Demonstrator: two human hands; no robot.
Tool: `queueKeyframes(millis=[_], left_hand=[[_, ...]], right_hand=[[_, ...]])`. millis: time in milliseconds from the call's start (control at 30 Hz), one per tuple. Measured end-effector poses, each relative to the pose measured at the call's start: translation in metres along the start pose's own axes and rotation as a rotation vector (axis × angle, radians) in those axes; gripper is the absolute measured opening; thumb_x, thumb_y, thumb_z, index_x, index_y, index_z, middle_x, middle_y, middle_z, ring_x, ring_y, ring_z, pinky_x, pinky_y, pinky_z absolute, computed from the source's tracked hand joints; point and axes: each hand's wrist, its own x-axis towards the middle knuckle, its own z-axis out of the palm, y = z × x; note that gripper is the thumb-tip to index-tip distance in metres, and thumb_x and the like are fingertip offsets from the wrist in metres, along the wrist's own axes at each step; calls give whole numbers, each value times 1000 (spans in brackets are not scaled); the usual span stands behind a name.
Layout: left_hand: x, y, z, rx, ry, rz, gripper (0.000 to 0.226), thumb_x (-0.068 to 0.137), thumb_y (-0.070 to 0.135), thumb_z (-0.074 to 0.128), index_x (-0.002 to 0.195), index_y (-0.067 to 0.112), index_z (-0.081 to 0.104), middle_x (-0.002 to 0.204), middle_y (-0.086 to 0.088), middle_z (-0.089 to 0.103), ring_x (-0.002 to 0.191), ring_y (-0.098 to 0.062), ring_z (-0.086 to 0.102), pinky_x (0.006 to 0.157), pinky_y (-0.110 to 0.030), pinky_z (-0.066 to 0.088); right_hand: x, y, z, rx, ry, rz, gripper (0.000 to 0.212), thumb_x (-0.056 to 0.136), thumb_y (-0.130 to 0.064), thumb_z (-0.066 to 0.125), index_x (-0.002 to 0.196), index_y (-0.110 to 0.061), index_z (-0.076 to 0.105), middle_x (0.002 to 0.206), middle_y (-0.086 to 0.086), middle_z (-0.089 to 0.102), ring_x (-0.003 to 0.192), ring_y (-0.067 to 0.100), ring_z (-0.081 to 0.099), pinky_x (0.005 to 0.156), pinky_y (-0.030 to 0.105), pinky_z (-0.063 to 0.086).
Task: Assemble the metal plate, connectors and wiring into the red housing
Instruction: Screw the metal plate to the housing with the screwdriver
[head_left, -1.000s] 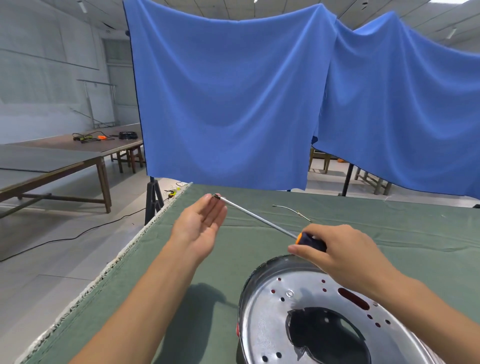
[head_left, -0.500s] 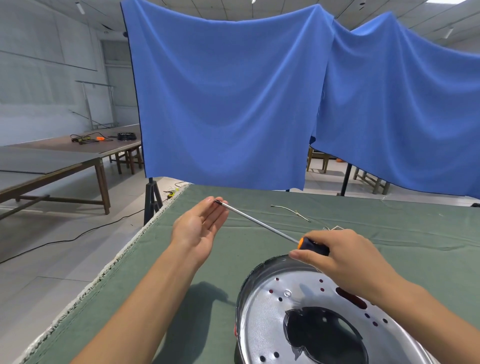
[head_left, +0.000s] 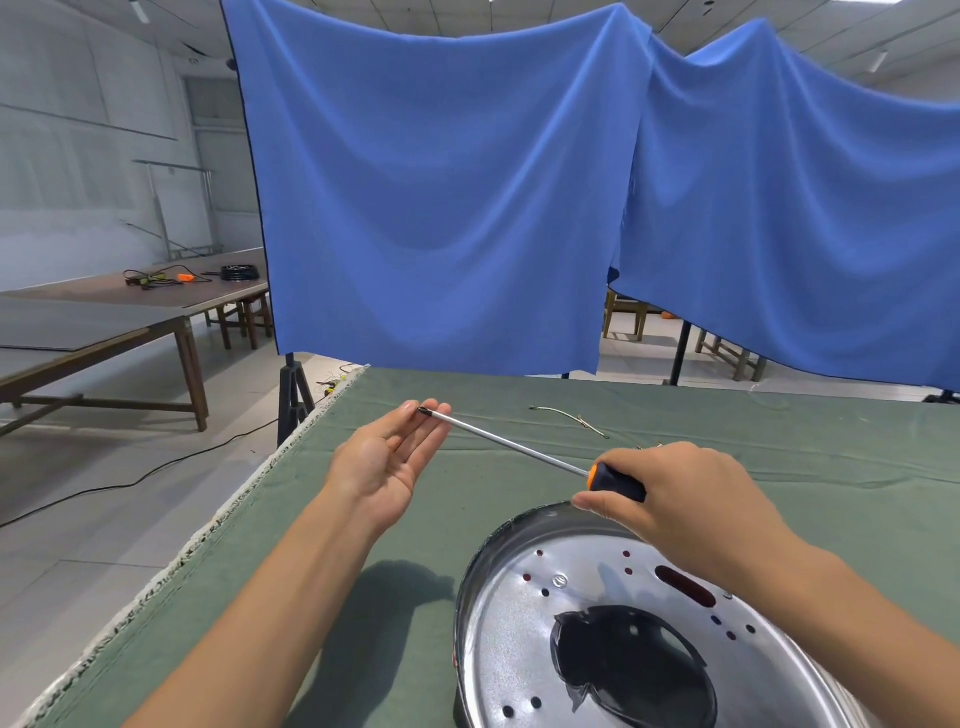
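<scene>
A: Right hand (head_left: 685, 499)?
B: Fingers curled round the black-and-orange handle of the screwdriver (head_left: 524, 449). The shaft runs up and left, above the tabletop (head_left: 779, 431).

A: Left hand (head_left: 387, 454)?
B: Palm up, fingers nearly straight, gripping nothing. The screwdriver tip lies at its fingertips (head_left: 434, 410); contact looks likely, but I cannot tell for certain.

A: Plate (head_left: 519, 639)?
B: Shiny, round, at bottom right, just below the right hand. Dark central opening, small holes, one red-showing slot. A sliver of red shows at its left edge; the housing itself is mostly hidden.

A: Wiring?
B: One thin bent wire (head_left: 569, 418) lies on the green cloth beyond the shaft, well apart from the plate.

A: Background?
B: Blue curtain (head_left: 441, 208) behind the tabletop; wooden tables (head_left: 130, 322) at left.
</scene>
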Motion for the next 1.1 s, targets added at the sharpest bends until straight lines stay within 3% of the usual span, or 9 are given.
queueKeyframes(millis=[167, 367, 533, 700, 933, 1100], left_hand=[[2, 0, -2, -13, 19, -18, 10, 93, -2, 51, 85, -3, 57, 68, -14, 70, 63, -24, 72, 57, -34, 60], [3, -2, -3, -11, 33, -31, 13, 95, 0, 48, 85, -3, 57, 64, -12, 70, 60, -23, 72, 60, -33, 60], [2, -3, -2, -16, 36, -30, 14, 95, 0, 48, 85, -3, 56, 63, -13, 70, 60, -23, 72, 62, -32, 60], [1, -1, -4, -44, 38, -47, 14, 95, 0, 48, 85, -3, 57, 64, -14, 70, 58, -23, 71, 62, -33, 59], [-2, 0, -7, -20, 1, -11, 11, 94, 2, 51, 86, -1, 57, 70, -13, 71, 66, -23, 73, 65, -34, 60], [-8, 0, -6, -50, -41, 40, 10, 94, 3, 51, 88, 0, 57, 74, -13, 73, 71, -23, 73, 67, -34, 60]], right_hand=[[3, -4, 0, -77, 17, -34, 32, 85, -69, 40, 78, -38, 45, 63, -13, 47, 66, 10, 44, 48, 18, 18], [3, -6, 0, -91, 14, -15, 34, 86, -66, 43, 89, -37, 58, 68, -10, 47, 68, 12, 42, 48, 18, 20], [2, -8, -1, -132, 28, -32, 33, 88, -65, 40, 91, -36, 57, 74, -9, 55, 71, 15, 50, 53, 27, 26], [2, -10, 0, -160, 55, -57, 34, 90, -63, 40, 96, -36, 58, 86, -9, 64, 80, 18, 59, 58, 27, 28], [0, -9, -4, -121, 47, -47, 33, 88, -64, 43, 89, -34, 57, 77, -9, 60, 72, 15, 51, 57, 27, 30], [4, -9, -11, 235, -154, 44, 47, 81, -61, 58, 70, -16, 60, 54, -2, 53, 53, 16, 48, 53, 30, 38]])
